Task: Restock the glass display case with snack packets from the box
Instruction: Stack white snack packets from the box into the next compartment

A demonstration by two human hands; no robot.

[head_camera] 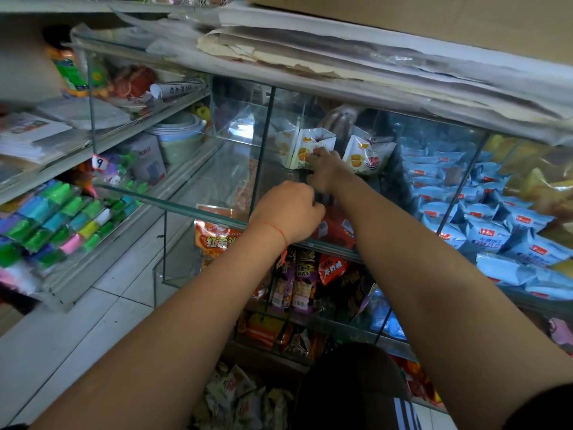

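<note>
Both arms reach forward into the glass display case (186, 200). Right hand (325, 170) stretched deep inside, fingers (322, 152) pinching a white snack packet (305, 147) that stands upright beside a second white packet (364, 156). Left hand (288, 212) at the case's front glass edge, fingers curled — what they grip, cannot tell. A red thread bracelet (273, 226) circles the left wrist. Blue packets (483, 218) fill the compartment to the right. More packets lie in the box (245, 398) below, near the floor.
</note>
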